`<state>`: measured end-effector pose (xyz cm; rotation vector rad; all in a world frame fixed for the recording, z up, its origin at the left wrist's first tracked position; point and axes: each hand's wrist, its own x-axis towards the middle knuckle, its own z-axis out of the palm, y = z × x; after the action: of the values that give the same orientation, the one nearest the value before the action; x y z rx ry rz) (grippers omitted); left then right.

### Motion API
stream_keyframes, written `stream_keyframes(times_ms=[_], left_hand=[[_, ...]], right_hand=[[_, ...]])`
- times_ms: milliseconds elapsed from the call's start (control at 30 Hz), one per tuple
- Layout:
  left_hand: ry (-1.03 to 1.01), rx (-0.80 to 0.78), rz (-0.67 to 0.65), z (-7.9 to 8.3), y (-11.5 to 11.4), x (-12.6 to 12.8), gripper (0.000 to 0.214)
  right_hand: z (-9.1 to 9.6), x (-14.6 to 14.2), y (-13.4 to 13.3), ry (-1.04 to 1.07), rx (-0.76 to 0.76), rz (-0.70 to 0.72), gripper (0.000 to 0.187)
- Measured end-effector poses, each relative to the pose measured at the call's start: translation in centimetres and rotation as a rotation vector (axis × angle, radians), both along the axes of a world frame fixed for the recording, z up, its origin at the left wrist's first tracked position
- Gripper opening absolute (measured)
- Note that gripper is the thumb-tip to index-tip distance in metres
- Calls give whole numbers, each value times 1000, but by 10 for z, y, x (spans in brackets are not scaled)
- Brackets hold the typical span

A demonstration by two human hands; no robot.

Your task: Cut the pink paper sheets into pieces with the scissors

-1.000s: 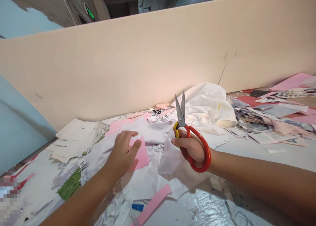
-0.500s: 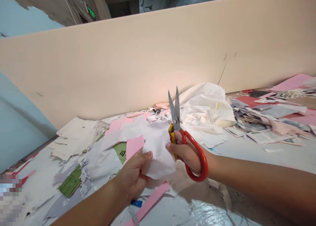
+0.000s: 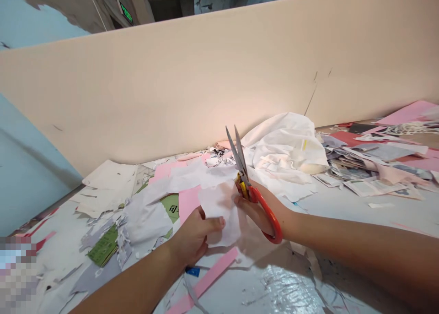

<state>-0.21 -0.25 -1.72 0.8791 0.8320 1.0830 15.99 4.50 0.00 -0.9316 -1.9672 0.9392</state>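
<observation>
1. The left hand (image 3: pixel 195 236) pinches a white paper scrap (image 3: pixel 219 211) just above the worktop (image 3: pixel 343 208).
2. The right hand (image 3: pixel 260 208) grips red-handled scissors (image 3: pixel 250 186), blades slightly parted, beside the scrap's right edge.

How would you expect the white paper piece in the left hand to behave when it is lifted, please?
The white paper piece probably flops: it curves over the left hand, which pinches one edge. It looks thin and light. It would likely tear easily, like the ragged scraps nearby.
</observation>
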Motion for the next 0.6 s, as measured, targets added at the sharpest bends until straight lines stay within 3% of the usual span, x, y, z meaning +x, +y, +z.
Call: stream_keyframes(times_ms=[167,333,433,600], left_hand=[[-14,-85,-40,1,0,-1,30],[28,-93,-18,4,2,4,30],[36,-95,64,5,0,4,32],[95,-89,330,19,-2,-4,32]], right_hand=[[-3,1,0,-46,-39,109,11],[-3,0,0,-51,-36,77,11],[-8,0,3,47,-85,82,9],[-17,2,8,173,-251,99,27]])
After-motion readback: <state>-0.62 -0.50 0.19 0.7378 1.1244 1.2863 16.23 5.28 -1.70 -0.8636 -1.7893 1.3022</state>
